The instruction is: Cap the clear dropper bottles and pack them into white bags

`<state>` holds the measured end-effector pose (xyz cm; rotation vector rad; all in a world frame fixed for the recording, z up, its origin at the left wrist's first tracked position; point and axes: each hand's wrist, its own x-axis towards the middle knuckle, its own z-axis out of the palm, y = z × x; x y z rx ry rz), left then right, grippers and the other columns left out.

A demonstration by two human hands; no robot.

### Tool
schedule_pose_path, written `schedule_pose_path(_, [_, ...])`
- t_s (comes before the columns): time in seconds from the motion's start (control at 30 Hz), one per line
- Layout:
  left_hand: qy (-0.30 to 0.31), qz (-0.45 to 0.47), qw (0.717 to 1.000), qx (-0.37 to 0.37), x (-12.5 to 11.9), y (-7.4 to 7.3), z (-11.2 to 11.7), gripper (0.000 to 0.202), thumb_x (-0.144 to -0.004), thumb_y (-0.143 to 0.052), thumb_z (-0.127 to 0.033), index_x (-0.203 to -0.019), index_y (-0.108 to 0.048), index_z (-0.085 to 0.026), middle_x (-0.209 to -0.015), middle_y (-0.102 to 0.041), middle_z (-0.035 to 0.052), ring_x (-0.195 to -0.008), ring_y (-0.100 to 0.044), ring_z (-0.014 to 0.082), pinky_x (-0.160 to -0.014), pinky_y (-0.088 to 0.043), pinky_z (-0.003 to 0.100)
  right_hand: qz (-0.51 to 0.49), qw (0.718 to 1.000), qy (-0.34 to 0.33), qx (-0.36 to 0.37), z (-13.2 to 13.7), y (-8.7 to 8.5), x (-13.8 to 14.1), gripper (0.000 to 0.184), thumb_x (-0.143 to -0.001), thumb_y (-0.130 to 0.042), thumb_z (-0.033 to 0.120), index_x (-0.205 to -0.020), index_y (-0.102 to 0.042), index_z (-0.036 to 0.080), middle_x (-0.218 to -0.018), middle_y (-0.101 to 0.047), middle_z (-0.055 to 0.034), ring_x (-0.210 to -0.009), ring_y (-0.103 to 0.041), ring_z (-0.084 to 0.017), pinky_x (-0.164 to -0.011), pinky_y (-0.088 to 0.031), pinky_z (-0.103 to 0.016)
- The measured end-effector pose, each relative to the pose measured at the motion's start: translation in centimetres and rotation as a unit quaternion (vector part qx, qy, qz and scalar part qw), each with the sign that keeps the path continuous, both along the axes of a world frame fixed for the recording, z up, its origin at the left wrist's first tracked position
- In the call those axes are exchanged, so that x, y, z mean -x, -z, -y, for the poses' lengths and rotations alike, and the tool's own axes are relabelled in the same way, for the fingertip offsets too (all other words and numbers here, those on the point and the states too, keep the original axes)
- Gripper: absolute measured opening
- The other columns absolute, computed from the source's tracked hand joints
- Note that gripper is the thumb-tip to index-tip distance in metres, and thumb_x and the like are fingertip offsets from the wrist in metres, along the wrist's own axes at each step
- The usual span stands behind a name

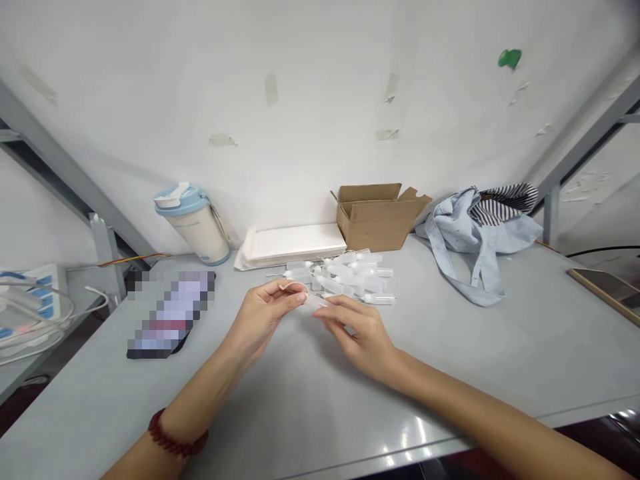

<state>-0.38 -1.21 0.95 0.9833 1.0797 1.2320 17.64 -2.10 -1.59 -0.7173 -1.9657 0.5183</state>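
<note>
My left hand (265, 313) and my right hand (357, 333) meet above the grey table (450, 360), just in front of a pile of several small clear plastic vials (350, 273). Both pinch one small clear vial (314, 301) between them, the left fingertips at its left end and the right fingertips at its right end. A dark red bead bracelet (175, 437) circles my left wrist.
A pale tumbler with a blue lid (193, 223) stands at the back left, beside a flat white tray stack (293, 243) and an open cardboard box (377, 217). A blue cloth bag (480, 230) lies at the right. A phone (170, 313) lies left of my hands.
</note>
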Motion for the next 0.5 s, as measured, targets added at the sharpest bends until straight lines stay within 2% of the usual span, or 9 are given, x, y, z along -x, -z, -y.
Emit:
schedule_pose_path(0.07, [0.010, 0.004, 1.000, -0.003, 0.0, 0.0, 0.0, 0.018, -0.059, -0.081, -0.021, -0.074, -0.072, -0.016, -0.085, -0.070, 0.0027, -0.088, -0.061, 0.0168, -0.086, -0.045, 0.028, -0.011, 0.999, -0.010, 0.031, -0.1, -0.3, 0.0, 0.025, -0.088, -0.043, 0.012, -0.094, -0.067, 0.019, -0.077, -0.060, -0.0036, -0.062, -0.056, -0.011, -0.053, -0.047, -0.022])
schedule_pose_path(0.13, [0.021, 0.014, 1.000, -0.002, 0.0, 0.0, 0.0, 0.016, -0.062, -0.079, -0.021, -0.076, -0.072, -0.016, -0.089, -0.071, 0.0040, -0.095, -0.060, 0.0181, -0.091, -0.043, 0.029, -0.016, 0.999, -0.017, 0.026, -0.3, -0.4, -0.1, 0.024, -0.088, -0.044, 0.011, -0.093, -0.067, 0.019, -0.071, -0.059, -0.0021, -0.060, -0.055, -0.011, -0.051, -0.046, -0.021])
schedule_pose_path(0.27, [0.063, 0.022, 0.998, 0.015, 0.1, -0.3, 0.2, 0.013, -0.072, -0.073, -0.024, -0.082, -0.072, -0.016, -0.088, -0.070, 0.0032, -0.094, -0.059, 0.0157, -0.093, -0.042, 0.027, 0.023, 0.994, 0.009, -0.109, -0.8, 0.2, -0.4, 0.025, -0.087, -0.044, 0.007, -0.094, -0.066, 0.017, -0.083, -0.063, -0.0068, -0.067, -0.059, -0.012, -0.058, -0.050, -0.023])
schedule_pose_path(0.33, [0.103, -0.001, 0.994, 0.030, 0.2, -0.3, 0.2, 0.015, -0.077, -0.069, -0.029, -0.082, -0.072, -0.015, -0.085, -0.068, 0.0037, -0.088, -0.060, 0.0154, -0.086, -0.046, 0.027, 0.057, 0.982, 0.028, -0.177, -1.1, 0.7, -0.6, 0.028, -0.086, -0.043, 0.005, -0.095, -0.066, 0.017, -0.091, -0.063, -0.0096, -0.069, -0.059, -0.013, -0.059, -0.051, -0.023])
schedule_pose_path(0.4, [0.122, -0.036, 0.991, 0.028, 0.3, -0.3, 0.3, 0.021, -0.080, -0.065, -0.034, -0.077, -0.071, -0.015, -0.078, -0.066, 0.0035, -0.079, -0.059, 0.0152, -0.073, -0.048, 0.025, 0.081, 0.974, 0.036, -0.211, -1.2, 0.8, -0.7, 0.031, -0.084, -0.040, 0.002, -0.095, -0.066, 0.017, -0.095, -0.063, -0.0115, -0.068, -0.059, -0.013, -0.058, -0.051, -0.024])
schedule_pose_path(0.47, [0.123, -0.078, 0.989, 0.002, 0.4, -0.3, 0.2, 0.022, -0.081, -0.064, -0.035, -0.075, -0.070, -0.015, -0.074, -0.064, 0.0022, -0.074, -0.058, 0.0141, -0.067, -0.047, 0.024, 0.072, 0.980, 0.026, -0.182, -1.1, 0.6, -0.7, 0.031, -0.084, -0.039, 0.003, -0.094, -0.066, 0.016, -0.096, -0.063, -0.0120, -0.068, -0.060, -0.013, -0.059, -0.051, -0.025])
schedule_pose_path(0.5, [0.121, -0.100, 0.987, -0.017, 0.5, -0.3, 0.2, 0.019, -0.081, -0.064, -0.034, -0.078, -0.070, -0.016, -0.075, -0.065, 0.0016, -0.073, -0.057, 0.0135, -0.068, -0.047, 0.024, 0.054, 0.989, 0.015, -0.134, -1.1, 0.4, -0.7, 0.030, -0.085, -0.040, 0.004, -0.093, -0.066, 0.016, -0.093, -0.064, -0.0110, -0.067, -0.060, -0.013, -0.059, -0.050, -0.025])
